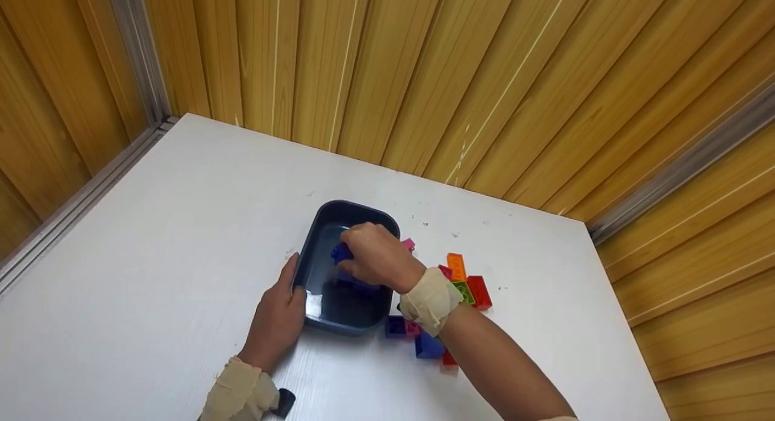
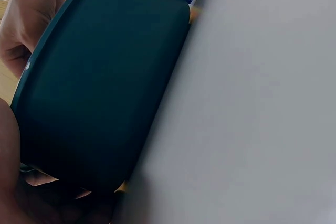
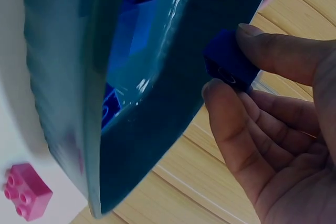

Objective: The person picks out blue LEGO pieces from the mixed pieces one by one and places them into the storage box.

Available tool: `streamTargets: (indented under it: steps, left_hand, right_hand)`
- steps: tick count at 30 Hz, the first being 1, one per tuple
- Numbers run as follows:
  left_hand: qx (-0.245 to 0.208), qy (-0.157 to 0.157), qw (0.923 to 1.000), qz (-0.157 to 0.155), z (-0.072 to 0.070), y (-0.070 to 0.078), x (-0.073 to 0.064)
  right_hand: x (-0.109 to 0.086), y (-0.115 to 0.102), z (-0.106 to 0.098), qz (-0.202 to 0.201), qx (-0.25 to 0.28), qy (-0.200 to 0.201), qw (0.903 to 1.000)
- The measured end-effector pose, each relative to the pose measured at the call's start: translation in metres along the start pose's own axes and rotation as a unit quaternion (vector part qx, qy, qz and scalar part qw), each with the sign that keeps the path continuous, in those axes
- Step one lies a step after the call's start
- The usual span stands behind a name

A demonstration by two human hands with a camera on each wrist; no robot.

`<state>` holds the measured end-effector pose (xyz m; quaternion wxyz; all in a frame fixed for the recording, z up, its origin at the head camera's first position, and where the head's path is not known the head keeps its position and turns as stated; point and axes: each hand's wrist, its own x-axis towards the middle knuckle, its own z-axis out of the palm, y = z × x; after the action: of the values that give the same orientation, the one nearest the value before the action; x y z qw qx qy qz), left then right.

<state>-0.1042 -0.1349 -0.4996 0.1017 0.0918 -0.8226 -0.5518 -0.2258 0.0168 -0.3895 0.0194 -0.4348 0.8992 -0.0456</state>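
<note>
A dark blue-green plastic container (image 1: 348,328) stands on the white table. My right hand (image 1: 381,257) is over it, pinching a blue toy brick (image 3: 231,61) between thumb and fingertips just inside the rim. Other blue bricks (image 3: 131,24) lie on the container's floor, partly hidden by the wall in the right wrist view. At the container's left side, my left hand (image 1: 278,318) holds the wall, its thumb at the rim and its fingers along the outside. The left wrist view is mostly filled by the container's outer wall (image 2: 105,77).
Right of the container lie loose bricks: an orange one (image 1: 456,266), a red one (image 1: 479,292), a green one (image 1: 463,292), and blue ones (image 1: 429,346). A pink brick (image 3: 29,192) sits close to the container's side. Wood-patterned walls (image 1: 363,76) border the table.
</note>
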Motion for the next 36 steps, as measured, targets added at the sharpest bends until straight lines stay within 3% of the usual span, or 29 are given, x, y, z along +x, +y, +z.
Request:
streamTargets:
  steps: [19, 36]
  left_hand:
    - [0.007, -0.01, 0.9998, -0.014, 0.001, 0.001, 0.003]
    - [0.011, -0.008, 0.9998, -0.011, 0.001, 0.001, 0.002]
  right_hand:
    - [0.011, -0.008, 0.022, 0.011, -0.03, -0.053, 0.9981]
    - [0.013, -0.01, 0.043, -0.046, -0.034, -0.024, 0.9981]
